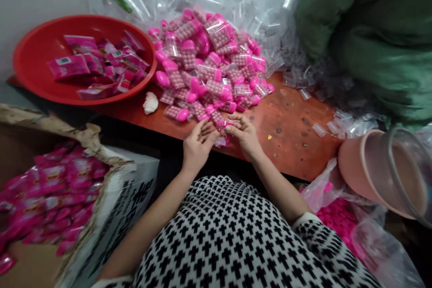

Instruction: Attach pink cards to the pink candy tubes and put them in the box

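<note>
"Where is the piece you're handling?"

"The small pink printed wrapper (pixel 221 126) is between your hands, at the front edge of the red-brown tabletop (pixel 286 130), just in front of the heaped pink-capped candy bottles (pixel 189 56)."

"And your grip on it?"

"Your right hand (pixel 248 137) pinches it between thumb and fingers. Your left hand (pixel 198 147) curls in beside it, thumb toward fingertips; I can't tell whether it grips too. Nor can I tell if the shiny bit just below belongs to it."

"How will it handle for you?"

"Probably very light, thin and floppy. It looks slick, so it could slide from dry fingertips, and a hard tug might crease or tear it. I'd have you take opposite edges, pinching gently, rather than squeeze its middle."
</note>
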